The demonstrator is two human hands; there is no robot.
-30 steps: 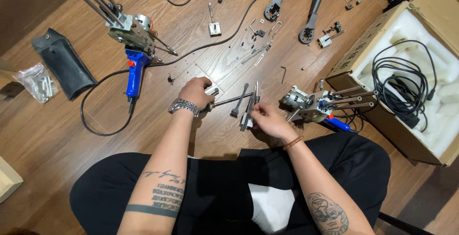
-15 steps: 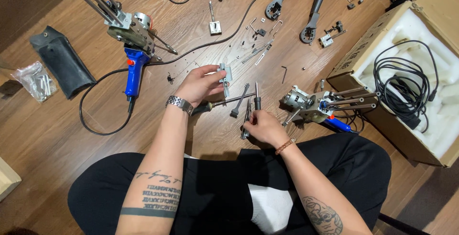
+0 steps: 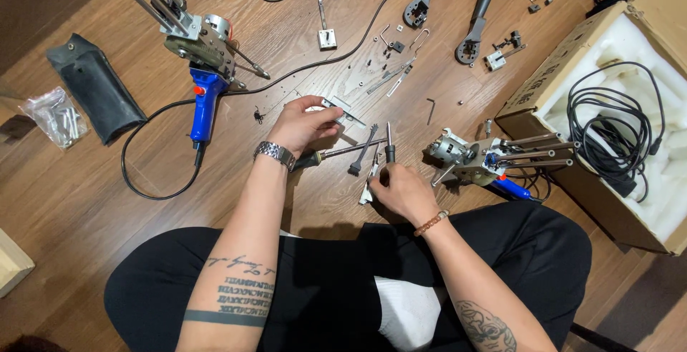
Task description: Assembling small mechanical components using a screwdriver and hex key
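Item, mid-assembly: my left hand (image 3: 304, 124) pinches a small flat grey metal bracket (image 3: 342, 109) above the floor; my right hand (image 3: 401, 189) grips a short dark steel rod (image 3: 390, 150), upright; next, careful alignment, I judge.

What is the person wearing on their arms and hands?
Both arms are bare, with no sleeves or gloves. The left hand has a silver metal wristwatch, and dark tattoo bands and lettering mark that forearm. The right hand has a brown beaded bracelet, with a round tattoo farther up.
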